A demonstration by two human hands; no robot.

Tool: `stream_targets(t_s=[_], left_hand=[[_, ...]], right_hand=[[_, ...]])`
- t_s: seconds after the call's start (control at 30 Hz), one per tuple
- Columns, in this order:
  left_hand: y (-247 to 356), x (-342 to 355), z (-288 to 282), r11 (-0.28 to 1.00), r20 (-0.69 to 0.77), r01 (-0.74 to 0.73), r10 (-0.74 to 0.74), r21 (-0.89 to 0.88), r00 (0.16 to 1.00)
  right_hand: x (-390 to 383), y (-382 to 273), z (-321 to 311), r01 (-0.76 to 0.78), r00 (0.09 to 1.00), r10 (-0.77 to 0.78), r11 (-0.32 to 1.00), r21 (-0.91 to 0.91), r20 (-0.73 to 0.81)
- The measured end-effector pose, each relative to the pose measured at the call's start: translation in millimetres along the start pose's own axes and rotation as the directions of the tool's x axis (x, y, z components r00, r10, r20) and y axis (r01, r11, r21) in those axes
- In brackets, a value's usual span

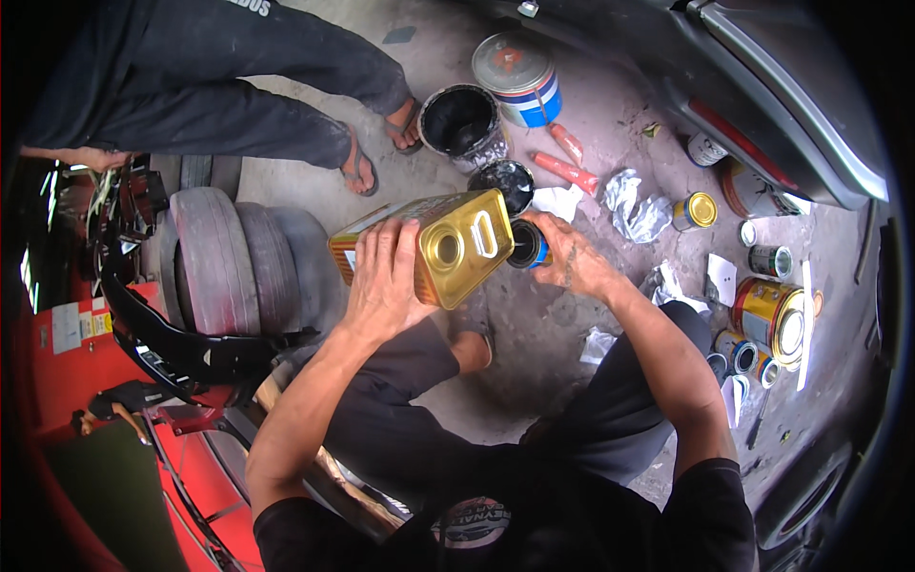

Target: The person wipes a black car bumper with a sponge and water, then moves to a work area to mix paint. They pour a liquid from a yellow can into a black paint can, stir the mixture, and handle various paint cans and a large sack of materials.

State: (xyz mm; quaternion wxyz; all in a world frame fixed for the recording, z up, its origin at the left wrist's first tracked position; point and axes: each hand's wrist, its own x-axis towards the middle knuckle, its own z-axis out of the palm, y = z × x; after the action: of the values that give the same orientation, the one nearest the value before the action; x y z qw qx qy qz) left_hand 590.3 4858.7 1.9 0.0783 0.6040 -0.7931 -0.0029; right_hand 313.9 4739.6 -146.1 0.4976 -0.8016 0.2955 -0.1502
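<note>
My left hand [386, 276] grips a rectangular gold metal tin [469, 270], fingers spread over its side. The tin is tilted, its capped top with a carrying handle facing toward me and to the right. Against its right edge, my right hand [572, 262] holds a small blue can [527, 246] with a dark inside. The tin hides part of that can. I cannot make out any liquid passing between them. Just beyond sits a small black-stained container [505, 183], partly covered by the tin.
A black-coated bucket [461, 122] and a blue-and-white paint can [532, 100] stand farther off. Red tubes [564, 172] and crumpled foil [637, 212] lie on the floor. Several cans [762, 315] are at right, under a car bumper [772, 105]. Tires [219, 262] and a person's sandalled feet [360, 170] are left.
</note>
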Motion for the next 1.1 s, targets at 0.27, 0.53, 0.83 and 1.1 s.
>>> stream_targets(t_s=[0.27,0.53,0.83,1.1], left_hand=[[7.3,4.3,-5.1,0.998,0.036,-0.064,0.064,0.001,0.997],[5.7,3.9,-6.6,0.996,0.069,-0.090,0.088,0.021,0.994],[8.3,7.9,-15.9,0.994,0.078,-0.097,0.093,0.047,0.993],[13.4,13.2,-24.1,0.988,0.099,-0.150,0.146,0.035,0.984]], right_hand=[[0.7,-2.5,2.0,-0.071,0.997,0.070,0.997,0.021,0.030],[-0.6,9.2,6.3,-0.049,0.998,0.047,0.998,0.034,0.049],[-4.8,7.9,1.6,-0.092,0.991,0.078,0.987,0.129,0.107],[-8.1,12.3,4.0,-0.112,0.986,0.085,0.974,0.195,0.142]])
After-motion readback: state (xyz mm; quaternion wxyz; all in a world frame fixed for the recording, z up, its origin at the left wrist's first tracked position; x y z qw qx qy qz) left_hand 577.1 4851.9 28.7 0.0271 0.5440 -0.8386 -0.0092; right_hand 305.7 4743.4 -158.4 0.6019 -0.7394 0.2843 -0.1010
